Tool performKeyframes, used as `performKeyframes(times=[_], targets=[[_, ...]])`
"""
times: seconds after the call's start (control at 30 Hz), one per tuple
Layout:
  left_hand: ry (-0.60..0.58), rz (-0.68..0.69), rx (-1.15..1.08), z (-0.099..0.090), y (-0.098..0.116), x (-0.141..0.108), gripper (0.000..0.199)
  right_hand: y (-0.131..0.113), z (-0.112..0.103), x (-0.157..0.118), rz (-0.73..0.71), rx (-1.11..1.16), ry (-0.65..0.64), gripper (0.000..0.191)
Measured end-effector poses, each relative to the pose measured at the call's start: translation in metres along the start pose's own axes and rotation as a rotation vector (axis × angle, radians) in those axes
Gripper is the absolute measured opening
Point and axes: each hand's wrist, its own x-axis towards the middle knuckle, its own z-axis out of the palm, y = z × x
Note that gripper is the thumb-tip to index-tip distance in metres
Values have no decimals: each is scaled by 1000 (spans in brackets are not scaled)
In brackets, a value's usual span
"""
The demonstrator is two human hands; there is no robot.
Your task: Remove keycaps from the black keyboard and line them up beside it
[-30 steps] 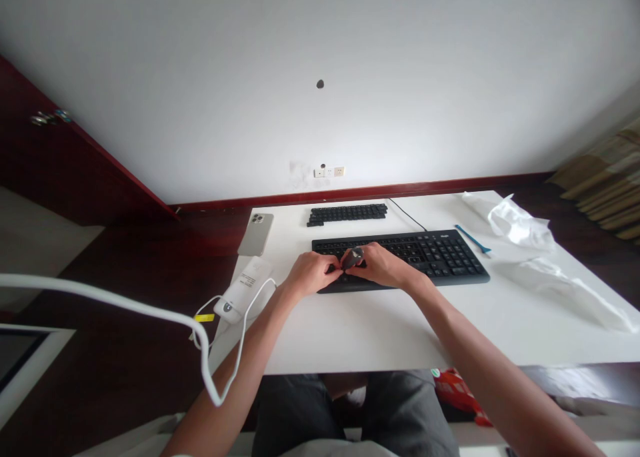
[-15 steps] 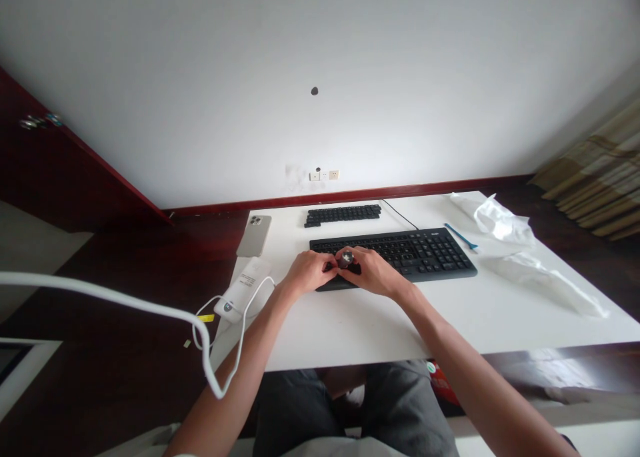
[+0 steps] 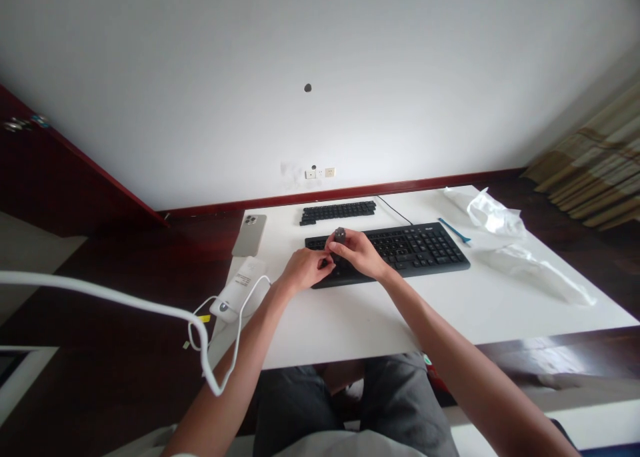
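My right grip (image 3: pixel 357 252) is pinching a small dark piece (image 3: pixel 340 234), blocky and matte-looking, up over the left half of the black keyboard (image 3: pixel 420 247). A second ago it sat lower, between both hands. My left grip (image 3: pixel 304 270) is curled just beside it, and I can't tell if it has hold of anything. Behind the keyboard on the white surface (image 3: pixel 280 337) lies a strip of black keycaps (image 3: pixel 337 212), with a phone (image 3: pixel 249 235) off left and crinkly plastic wrap (image 3: pixel 493 212) off right.
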Motion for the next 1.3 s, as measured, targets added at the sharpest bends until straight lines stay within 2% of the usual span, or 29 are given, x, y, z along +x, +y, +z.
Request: performKeyframes(times=[0.13, 0.23, 0.33, 0.43, 0.5, 0.83, 1.3], targets=[[-11, -6, 32, 1, -1, 1, 18, -1, 3, 8, 20, 80, -23, 28], [-26, -10, 60, 2, -1, 1, 25, -2, 6, 13, 36, 78, -99, 29], [-35, -12, 40, 1, -2, 1, 26, 0, 9, 15, 68, 79, -160, 39], [-42, -25, 12, 0, 0, 1, 16, 3, 11, 12, 82, 56, -113, 54], [-42, -29, 21, -1, 1, 1, 17, 6, 12, 9, 73, 60, -80, 57], [-78, -53, 34, -6, 6, 1, 18, 16, 8, 4, 85, 196, -14, 57], [-64, -61, 47, -2, 7, 1, 18, 24, 5, 1, 106, 233, 17, 59]])
